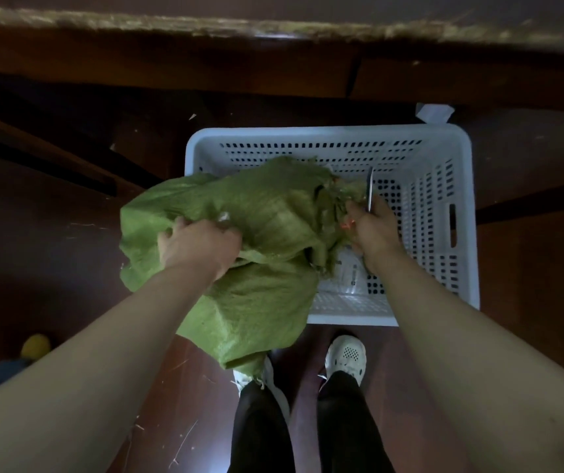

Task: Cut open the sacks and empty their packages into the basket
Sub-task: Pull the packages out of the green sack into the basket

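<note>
Over basket [328, 134] rim, sack [263, 295] sags. Our hands are apart: left hand [198, 247] clutches its cloth, right hand [372, 230] grips blade [370, 189] at sack mouth. White package [348, 278] lies inside basket.

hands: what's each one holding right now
Left hand: grips the green sack.
Right hand: grips a thin blade, next to the sack's torn end, over the basket.

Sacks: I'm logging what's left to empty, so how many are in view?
1. The green sack hangs over the near left corner of the white basket, gripped by the left hand; the right hand, holding a blade, is at its torn end. Others may lie out of frame.
</note>
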Motion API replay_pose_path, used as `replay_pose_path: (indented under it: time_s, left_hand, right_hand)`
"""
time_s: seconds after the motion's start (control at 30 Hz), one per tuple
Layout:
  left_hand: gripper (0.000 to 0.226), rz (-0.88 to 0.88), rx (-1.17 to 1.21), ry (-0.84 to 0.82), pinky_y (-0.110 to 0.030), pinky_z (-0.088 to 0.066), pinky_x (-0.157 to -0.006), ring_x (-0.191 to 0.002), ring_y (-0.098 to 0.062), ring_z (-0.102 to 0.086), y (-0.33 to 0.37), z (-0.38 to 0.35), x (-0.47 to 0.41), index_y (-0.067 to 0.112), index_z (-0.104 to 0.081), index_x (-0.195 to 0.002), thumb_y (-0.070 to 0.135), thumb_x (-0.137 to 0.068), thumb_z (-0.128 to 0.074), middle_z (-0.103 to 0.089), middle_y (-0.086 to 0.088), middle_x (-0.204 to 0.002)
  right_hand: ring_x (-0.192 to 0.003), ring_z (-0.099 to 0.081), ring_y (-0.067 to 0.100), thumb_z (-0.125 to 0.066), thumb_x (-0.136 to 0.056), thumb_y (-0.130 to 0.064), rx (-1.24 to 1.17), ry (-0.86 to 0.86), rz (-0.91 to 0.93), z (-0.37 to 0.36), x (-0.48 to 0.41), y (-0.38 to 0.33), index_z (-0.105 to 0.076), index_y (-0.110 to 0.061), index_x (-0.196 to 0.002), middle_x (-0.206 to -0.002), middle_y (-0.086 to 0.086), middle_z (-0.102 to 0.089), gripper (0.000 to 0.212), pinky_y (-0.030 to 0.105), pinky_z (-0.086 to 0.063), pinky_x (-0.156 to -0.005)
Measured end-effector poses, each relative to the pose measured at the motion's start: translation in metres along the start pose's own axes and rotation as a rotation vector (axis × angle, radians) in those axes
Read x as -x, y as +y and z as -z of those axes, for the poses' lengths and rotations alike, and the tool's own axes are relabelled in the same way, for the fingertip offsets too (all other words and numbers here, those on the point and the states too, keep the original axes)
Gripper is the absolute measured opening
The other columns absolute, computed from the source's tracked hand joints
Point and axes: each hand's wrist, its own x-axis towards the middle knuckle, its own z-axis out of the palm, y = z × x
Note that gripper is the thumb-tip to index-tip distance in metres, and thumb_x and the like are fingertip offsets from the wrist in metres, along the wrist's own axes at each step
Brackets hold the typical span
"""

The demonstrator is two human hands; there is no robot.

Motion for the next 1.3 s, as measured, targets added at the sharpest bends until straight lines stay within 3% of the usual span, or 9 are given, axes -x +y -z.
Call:
replay_pose_path:
  time_s: [0.17,0.33,0.5,0.63,0.73,0.87,1.0,1.13,1.3]
  left_hand:
    - [0.026,-0.457,0.349,0.405,-0.033,-0.034,-0.099,-0.115,-0.032,-0.046,0.056,0.003,-0.004,0.010,-0.065,-0.113,0.017,-0.092,-0.053,-0.053,-0.013,-0.123]
    - [0.038,-0.423,0.498,-0.106,-0.030,-0.044,-0.094,-0.108,-0.028,-0.059,0.134,-0.005,-0.018,0.010,-0.057,-0.126,0.031,-0.101,-0.040,-0.060,-0.013,-0.124]
    - [0.051,-0.187,0.553,-0.354,-0.028,-0.052,-0.070,-0.072,-0.013,-0.053,0.169,-0.007,-0.025,0.014,-0.054,-0.111,0.055,-0.082,-0.062,-0.055,-0.001,-0.088]
    - [0.038,-0.153,0.458,-0.438,-0.037,-0.055,-0.086,-0.100,-0.024,-0.058,0.177,-0.004,-0.029,0.013,-0.050,-0.110,0.036,-0.084,-0.067,-0.057,-0.009,-0.117]
    - [0.083,-0.073,0.492,-0.645,-0.039,-0.054,-0.089,-0.107,-0.025,-0.057,0.182,-0.002,-0.025,0.014,-0.049,-0.128,0.056,-0.063,-0.079,-0.052,-0.006,-0.127]
    - [0.023,-0.009,0.658,-0.465,-0.041,-0.058,-0.080,-0.082,-0.024,-0.063,0.184,-0.017,-0.038,0.001,-0.060,-0.109,0.011,-0.088,-0.058,-0.063,-0.016,-0.092]
    - [0.034,0.164,0.959,-0.496,-0.038,-0.057,-0.076,-0.088,-0.027,-0.061,0.162,-0.025,-0.047,0.000,-0.059,-0.108,-0.014,-0.088,-0.036,-0.059,-0.017,-0.100]
    - [0.027,0.289,1.230,-0.558,-0.037,-0.057,-0.070,-0.102,-0.026,-0.060,0.149,-0.030,-0.056,0.003,-0.056,-0.115,-0.001,-0.090,-0.046,-0.058,-0.014,-0.119]
    - [0.021,0.291,1.316,-0.484,-0.033,-0.055,-0.066,-0.085,-0.021,-0.062,0.152,-0.037,-0.070,0.003,-0.059,-0.111,0.008,-0.091,-0.059,-0.064,-0.010,-0.105]
  right_hand:
    - [-0.033,-0.031,0.006,-0.050,-0.098,-0.021,-0.342,0.005,-0.095,0.004,0.018,-0.009,-0.053,-0.025,-0.095,-0.062,-0.001,-0.045,0.005,0.016,-0.022,-0.032]
    - [-0.029,-0.022,0.006,-0.037,-0.093,-0.011,-0.851,-0.104,-0.249,0.008,0.035,-0.001,-0.055,-0.016,-0.103,-0.066,0.001,-0.040,0.021,0.014,-0.015,-0.031]
    - [-0.027,-0.023,0.005,-0.044,-0.091,0.009,-0.778,-0.081,-0.243,0.015,0.041,0.006,-0.059,-0.004,-0.110,-0.042,-0.004,-0.034,0.028,0.015,-0.018,-0.027]
    - [-0.025,-0.029,0.004,-0.056,-0.085,0.013,-0.713,0.000,-0.251,0.022,0.047,0.007,-0.060,-0.009,-0.085,-0.044,-0.002,-0.045,0.023,0.015,-0.021,-0.027]
    - [-0.025,-0.040,0.003,-0.056,-0.083,0.018,-0.712,0.007,-0.250,0.021,0.051,0.001,-0.059,-0.005,-0.081,-0.062,0.008,-0.055,0.023,0.014,-0.029,-0.027]
    - [-0.030,-0.047,0.000,-0.049,-0.079,0.026,-0.728,0.028,-0.213,0.024,0.045,0.008,-0.062,0.007,-0.105,-0.060,0.005,-0.057,0.035,0.012,-0.035,-0.031]
    - [-0.038,-0.049,-0.002,-0.059,-0.075,0.016,-0.275,0.019,-0.149,0.033,0.027,0.035,-0.070,-0.007,-0.105,-0.044,-0.013,-0.056,0.040,0.016,-0.041,-0.043]
    - [-0.064,-0.061,0.006,-0.079,-0.071,0.000,0.033,-0.056,0.007,0.039,0.019,0.039,-0.062,-0.020,-0.067,-0.067,-0.006,-0.064,0.027,0.027,-0.054,-0.070]
    - [-0.066,-0.064,0.011,-0.076,-0.077,-0.009,0.109,-0.127,0.186,0.037,0.017,0.042,-0.072,-0.006,-0.075,-0.066,-0.001,-0.069,0.005,0.030,-0.052,-0.073]
